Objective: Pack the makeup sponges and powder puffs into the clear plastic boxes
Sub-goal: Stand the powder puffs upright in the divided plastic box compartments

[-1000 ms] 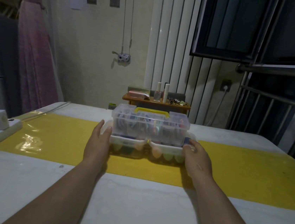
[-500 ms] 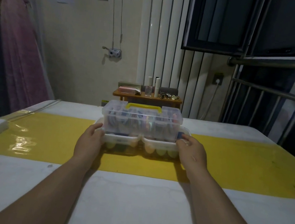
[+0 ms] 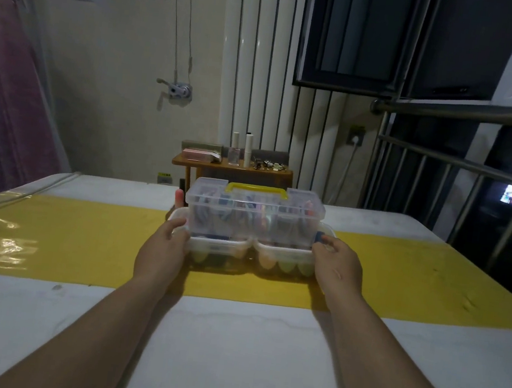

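Two hands hold a stack of clear boxes. The stack sits on the yellow strip (image 3: 83, 238) that runs across the table (image 3: 230, 350), about midway between the left and right edges and nearer the far edge.

On top is the tall box (image 3: 253, 222) with a yellow handle (image 3: 256, 190). Its lid is shut and many coloured things are packed inside, but I cannot tell just what they are. Under it lie the flat boxes (image 3: 220, 247), side by side. Round egg-shaped sponges (image 3: 268, 260) show through their front walls.

The left hand (image 3: 164, 247) grips the left end of the flat boxes, with its thumb on the rim. The right hand (image 3: 337, 267) grips the right end the same way. The other fingers are hidden behind the ends.

I think the stack is light, since sponges and puffs weigh almost nothing. The plastic looks stiff but thin and smooth, so it may slip or bend. The tall box seems only to rest on the flat ones, so it could slide off if the stack tips. It looks best to hold the low ends with both hands and keep it all level. The yellow handle would likely lift only the top box.
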